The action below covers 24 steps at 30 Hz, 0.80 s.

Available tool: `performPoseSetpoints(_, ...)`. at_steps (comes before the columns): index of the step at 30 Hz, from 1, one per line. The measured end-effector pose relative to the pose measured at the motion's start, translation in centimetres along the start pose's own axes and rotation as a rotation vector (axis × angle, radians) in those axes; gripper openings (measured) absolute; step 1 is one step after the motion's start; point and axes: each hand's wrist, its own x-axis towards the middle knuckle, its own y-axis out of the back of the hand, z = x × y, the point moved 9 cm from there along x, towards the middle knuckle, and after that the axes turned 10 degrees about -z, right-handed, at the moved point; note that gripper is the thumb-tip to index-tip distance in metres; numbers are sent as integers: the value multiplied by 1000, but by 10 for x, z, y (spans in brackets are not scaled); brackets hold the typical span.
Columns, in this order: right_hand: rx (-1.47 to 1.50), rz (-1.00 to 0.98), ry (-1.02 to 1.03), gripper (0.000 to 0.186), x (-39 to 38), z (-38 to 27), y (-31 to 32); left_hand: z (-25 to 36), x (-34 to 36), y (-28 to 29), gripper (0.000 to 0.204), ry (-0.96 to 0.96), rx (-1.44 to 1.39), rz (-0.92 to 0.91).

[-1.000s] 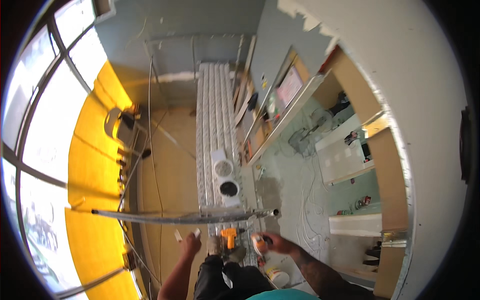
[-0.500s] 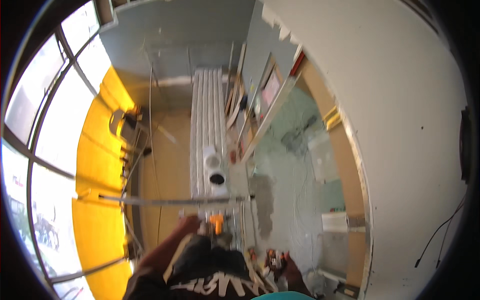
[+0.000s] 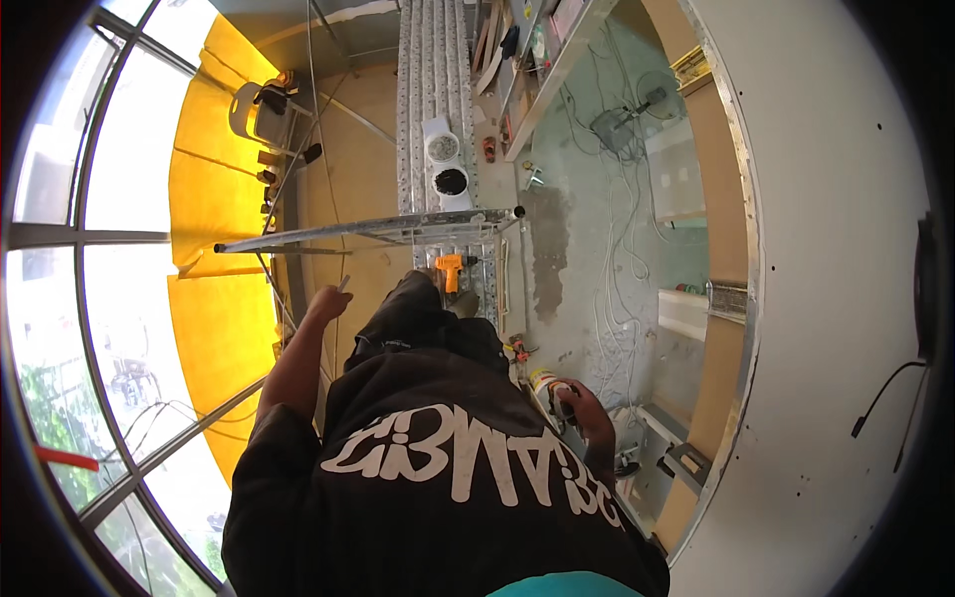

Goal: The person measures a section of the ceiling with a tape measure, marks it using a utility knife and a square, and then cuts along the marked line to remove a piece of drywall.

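The left hand (image 3: 326, 302) closes around a small, slim pale piece (image 3: 345, 283); the right hand (image 3: 585, 406) curls against a round white-and-yellow plastic tub (image 3: 544, 384), its grip unclear. An orange drill (image 3: 452, 268) lies on ribbed, perforated metal planking (image 3: 429, 70) near the feet.

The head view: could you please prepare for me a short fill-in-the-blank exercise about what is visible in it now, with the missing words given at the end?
1. The power drill on the metal platform has an ____ body.
2. The sheet beside the windows is coloured ____.
3. The left hand, which holds a small pale piece, appears higher in the picture than the ____ hand.

Missing words: orange; yellow; right.
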Motion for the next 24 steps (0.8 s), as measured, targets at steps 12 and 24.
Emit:
performPoseSetpoints(12,-108,-6,73,45,-17,-18,9,-107,12,18,51,90,48,186)
performPoseSetpoints(24,190,-88,182,45,29,11,-26,-2,54,108,73,37,-27,226)
